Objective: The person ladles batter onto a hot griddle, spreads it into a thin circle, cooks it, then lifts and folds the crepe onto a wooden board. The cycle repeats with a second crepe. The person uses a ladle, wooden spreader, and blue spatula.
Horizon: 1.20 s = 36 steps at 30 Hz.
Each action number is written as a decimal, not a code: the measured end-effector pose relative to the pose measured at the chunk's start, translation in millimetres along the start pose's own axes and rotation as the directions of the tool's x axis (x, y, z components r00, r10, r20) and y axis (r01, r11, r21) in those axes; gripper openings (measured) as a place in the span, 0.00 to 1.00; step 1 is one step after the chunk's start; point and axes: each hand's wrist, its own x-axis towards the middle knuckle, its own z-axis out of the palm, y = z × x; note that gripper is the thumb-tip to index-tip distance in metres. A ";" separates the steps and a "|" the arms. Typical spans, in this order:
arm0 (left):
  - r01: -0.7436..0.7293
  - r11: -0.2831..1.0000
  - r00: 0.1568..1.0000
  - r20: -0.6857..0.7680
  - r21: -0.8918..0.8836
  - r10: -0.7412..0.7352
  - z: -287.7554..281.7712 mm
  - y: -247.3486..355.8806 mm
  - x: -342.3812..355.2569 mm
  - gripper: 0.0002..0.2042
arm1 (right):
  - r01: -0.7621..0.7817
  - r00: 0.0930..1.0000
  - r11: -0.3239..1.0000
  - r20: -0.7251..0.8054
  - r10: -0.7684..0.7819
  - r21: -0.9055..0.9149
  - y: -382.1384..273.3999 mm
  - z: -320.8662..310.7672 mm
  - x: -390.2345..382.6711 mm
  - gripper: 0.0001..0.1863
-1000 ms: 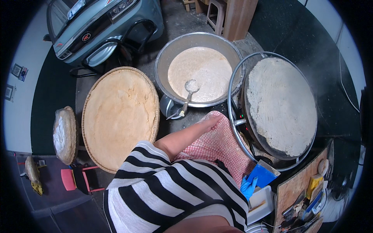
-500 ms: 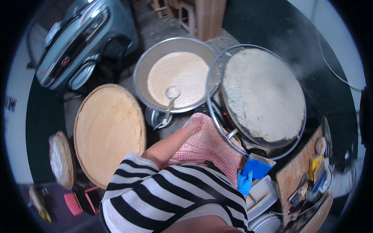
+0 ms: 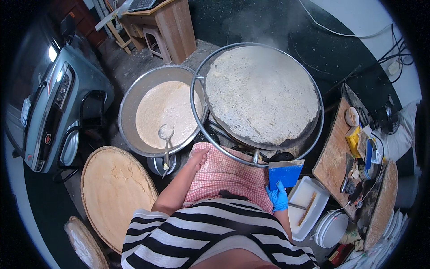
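My right hand (image 3: 278, 198), in a blue glove, grips a scraper (image 3: 285, 174) with a broad blue blade. The blade stands up just below the near rim of a round griddle. Over the griddle (image 3: 295, 150) lies a thin, pale, steaming sheet of batter (image 3: 262, 92), with dark griddle showing along its near edge. A metal ring (image 3: 317, 85) surrounds it. My bare left hand (image 3: 198, 158) is loosely closed beside the red checked apron (image 3: 233, 168), apparently empty. Near it a ladle (image 3: 166, 143) leans in a large metal basin (image 3: 130, 105) of pale batter.
A round stack of thin flatbreads (image 3: 114, 193) lies at left. A white tray (image 3: 293, 195) sits right of my gloved hand. Beyond it a wooden board (image 3: 333, 148) bears a yellow box (image 3: 353, 140) and small tools. A vehicle (image 3: 67, 103) and a wooden desk (image 3: 177, 31) stand farther back.
My view has swung right, so the basin and griddle appear farther left. The scraper is still in my right hand, its blade now more level. My left hand remains by the apron.
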 end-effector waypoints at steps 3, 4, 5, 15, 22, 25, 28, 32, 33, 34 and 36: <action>-0.010 1.000 1.000 -0.015 0.010 0.010 0.5 0.7 -1.2 0.12 | -0.021 1.000 0.999 0.008 0.021 -0.024 -1.1 4.3 -2.3 0.29; -0.008 1.000 0.999 -0.035 -0.014 0.007 0.1 0.6 -0.4 0.13 | -0.023 1.000 0.999 -0.005 0.023 -0.029 -1.2 5.4 -2.7 0.29; 0.006 0.999 0.998 -0.056 -0.041 -0.008 -0.2 0.5 0.3 0.14 | -0.025 1.000 0.999 -0.018 0.025 -0.036 -2.0 5.8 -2.8 0.29; 0.015 0.998 0.999 -0.033 -0.068 -0.017 -4.5 -4.8 5.1 0.10 | 0.092 0.991 0.977 0.112 -0.071 -0.190 1.8 22.9 -5.5 0.32; -0.044 0.999 0.999 -0.002 -0.030 0.044 -7.0 -11.8 8.9 0.06 | 0.222 0.951 0.660 0.308 0.016 -0.718 -52.0 149.3 -7.6 0.27; -0.049 0.997 0.999 -0.015 -0.058 0.048 -8.3 -16.6 12.9 0.06 | 0.379 0.905 0.462 0.425 -0.006 -0.801 -77.9 227.3 10.4 0.23; -0.075 0.996 0.997 -0.029 -0.054 0.074 -8.4 -20.0 14.8 0.07 | 0.579 0.816 0.013 0.579 0.001 -0.815 -79.4 297.6 48.8 0.20; -0.078 0.997 0.997 -0.017 -0.023 0.078 -8.7 -18.2 13.4 0.13 | 0.670 0.643 -0.584 0.751 0.149 -0.457 -47.4 365.3 120.7 0.23; -0.065 0.998 0.998 -0.026 -0.013 0.064 -9.4 -16.7 12.6 0.13 | 0.693 0.613 -0.601 0.764 0.202 -0.397 -37.2 378.3 139.3 0.23; -0.052 0.999 0.998 -0.037 -0.003 0.052 -9.4 -15.2 11.8 0.14 | 0.691 0.614 -0.617 0.756 0.227 -0.376 -27.8 390.0 157.6 0.23; -0.045 0.999 0.999 -0.018 0.015 0.046 -9.9 -12.6 9.6 0.14 | 0.665 0.647 -0.659 0.713 0.271 -0.352 -9.4 411.1 191.1 0.24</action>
